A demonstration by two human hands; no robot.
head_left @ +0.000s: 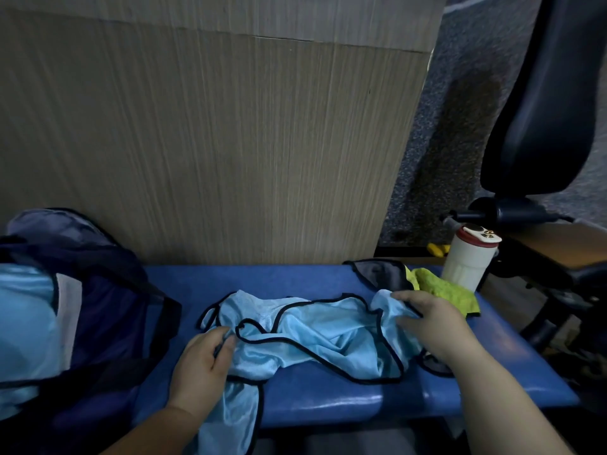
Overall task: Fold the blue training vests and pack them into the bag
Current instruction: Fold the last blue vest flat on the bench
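A light blue training vest [315,336] with black trim lies crumpled across the blue bench [328,399]; one part hangs over the front edge. My left hand [203,359] grips the vest's left side, fingers curled into the cloth. My right hand [433,323] holds the vest's right end, thumb and fingers pinching the fabric. At the left stands an open dark navy bag [108,310] with light blue cloth [26,316] showing inside.
A white bottle [468,261] stands at the bench's back right, beside a yellow-green cloth [446,290] and a grey black-trimmed piece [381,274]. A wood-grain panel [213,142] rises behind the bench. A black padded gym seat [551,126] is at the right.
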